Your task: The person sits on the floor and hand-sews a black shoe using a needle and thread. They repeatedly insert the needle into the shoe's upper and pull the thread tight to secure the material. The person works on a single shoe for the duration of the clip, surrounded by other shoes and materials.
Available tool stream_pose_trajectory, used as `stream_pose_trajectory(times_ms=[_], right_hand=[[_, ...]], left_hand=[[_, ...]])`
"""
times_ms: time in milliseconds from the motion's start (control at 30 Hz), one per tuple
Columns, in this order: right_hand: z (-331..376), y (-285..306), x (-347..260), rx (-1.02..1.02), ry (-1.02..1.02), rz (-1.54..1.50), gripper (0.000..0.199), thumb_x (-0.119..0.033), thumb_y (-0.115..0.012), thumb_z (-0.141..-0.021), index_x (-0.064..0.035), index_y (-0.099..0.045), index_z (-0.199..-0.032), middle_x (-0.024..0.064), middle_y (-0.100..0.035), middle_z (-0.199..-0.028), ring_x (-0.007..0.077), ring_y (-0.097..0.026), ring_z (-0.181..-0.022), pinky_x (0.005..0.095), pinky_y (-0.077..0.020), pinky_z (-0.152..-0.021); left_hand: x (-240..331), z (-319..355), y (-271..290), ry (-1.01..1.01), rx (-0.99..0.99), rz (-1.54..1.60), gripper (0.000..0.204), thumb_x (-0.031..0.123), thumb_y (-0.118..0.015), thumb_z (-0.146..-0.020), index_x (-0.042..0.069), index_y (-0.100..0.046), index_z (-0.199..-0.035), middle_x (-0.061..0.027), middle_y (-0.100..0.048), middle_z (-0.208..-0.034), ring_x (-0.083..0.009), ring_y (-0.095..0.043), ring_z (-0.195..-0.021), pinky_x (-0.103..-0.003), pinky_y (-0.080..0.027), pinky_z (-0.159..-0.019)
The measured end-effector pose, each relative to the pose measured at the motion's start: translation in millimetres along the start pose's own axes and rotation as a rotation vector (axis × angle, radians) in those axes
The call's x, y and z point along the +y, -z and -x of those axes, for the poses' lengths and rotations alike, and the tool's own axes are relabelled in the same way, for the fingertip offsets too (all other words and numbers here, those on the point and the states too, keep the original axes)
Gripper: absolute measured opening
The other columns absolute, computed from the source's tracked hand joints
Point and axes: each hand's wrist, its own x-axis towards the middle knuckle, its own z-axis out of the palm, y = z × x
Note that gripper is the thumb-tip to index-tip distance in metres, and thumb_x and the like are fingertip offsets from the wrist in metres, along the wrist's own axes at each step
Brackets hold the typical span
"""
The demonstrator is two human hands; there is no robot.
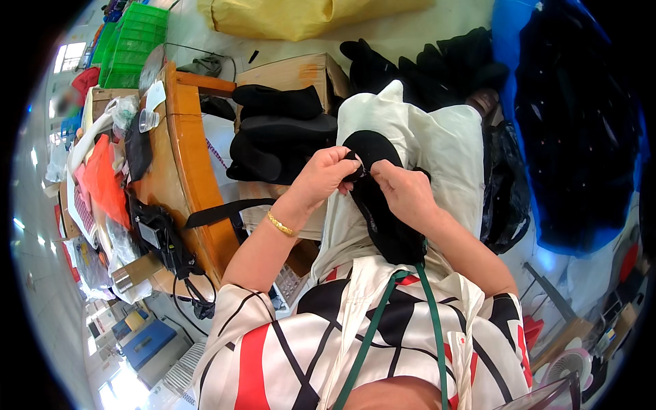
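Both the left hand point(333, 172) and right hand point(402, 190) pinch a black fabric piece point(380, 205) over cream cloth point(437, 147), beside a cluttered wooden tabletop point(184, 157) and green plastic crates point(137, 41).

Place: a small garment or footwear workshop, where I sit at work. Evidence: stacked black fabric pieces point(277, 130) piled on a cardboard box point(301, 72); a heap of more black pieces point(437, 65) on the floor beyond; green plastic crates point(137, 41) stacked at the back; a cluttered wooden tabletop point(184, 157) to my left carrying plastic bags, an orange sheet point(106, 181) and black straps; a large yellow sack point(294, 17); a cream cloth point(444, 147) spread over my lap.
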Motion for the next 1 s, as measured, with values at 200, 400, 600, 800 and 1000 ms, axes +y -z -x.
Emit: stream_pose_trajectory(times_ms=[200, 400, 600, 800, 1000], right_hand=[[0, -4, -3, 0.019, -0.029, -0.025, 0.008, -0.010, -0.058, -0.094, -0.0105, -0.055, -0.101, 0.0101, -0.067, -0.079, 0.0327, -0.067, -0.072, 0.0437, -0.0496, -0.057], [1, -2, -5, 0.025, -0.065, -0.001, 0.008, -0.010, -0.058, -0.094, -0.0093, -0.054, -0.101, 0.0129, -0.066, -0.079, 0.0344, -0.066, -0.073, 0.0454, -0.0496, -0.058], [-3, -4, -15, -0.035, -0.030, 0.082, 0.005, -0.010, -0.049, -0.097, -0.0093, -0.053, -0.100, 0.0181, -0.064, -0.079, 0.0409, -0.064, -0.076, 0.0503, -0.0475, -0.061], [-8, -5, -21, 0.027, -0.138, -0.025, 0.010, -0.013, -0.053, -0.100, -0.0045, -0.049, -0.103, 0.0209, -0.063, -0.076, 0.0391, -0.064, -0.069, 0.0463, -0.0488, -0.060], [-20, 3, -32, -0.154, -0.355, -0.180, 0.013, -0.017, -0.053, -0.102, -0.0045, -0.048, -0.102, 0.0183, -0.061, -0.073, 0.0309, -0.065, -0.064, 0.0411, -0.0493, -0.059]], left_hand=[[-1, 1, 0, -0.015, -0.038, -0.001, 0.014, 0.019, -0.057, -0.097, 0.008, -0.061, -0.090, 0.0040, -0.058, -0.078, -0.0055, -0.054, -0.063, -0.021, -0.046, -0.056], [-5, -2, 1, -0.011, -0.077, -0.016, 0.012, 0.016, -0.053, -0.099, 0.009, -0.063, -0.100, 0.0038, -0.060, -0.083, -0.0057, -0.057, -0.067, -0.020, -0.048, -0.059], [-11, 4, 3, -0.036, -0.058, 0.048, 0.011, 0.011, -0.056, -0.094, 0.005, -0.064, -0.098, 0.0005, -0.063, -0.084, -0.0072, -0.058, -0.066, -0.023, -0.049, -0.059], [-17, -7, 0, -0.075, -0.080, 0.036, 0.012, 0.016, -0.062, -0.096, 0.005, -0.066, -0.098, 0.0039, -0.063, -0.082, -0.0046, -0.058, -0.064, -0.020, -0.048, -0.058], [-23, -4, -3, -0.109, 0.058, -0.042, 0.014, 0.016, -0.068, -0.091, 0.003, -0.067, -0.088, 0.0023, -0.063, -0.077, -0.0052, -0.058, -0.062, -0.021, -0.049, -0.055]])
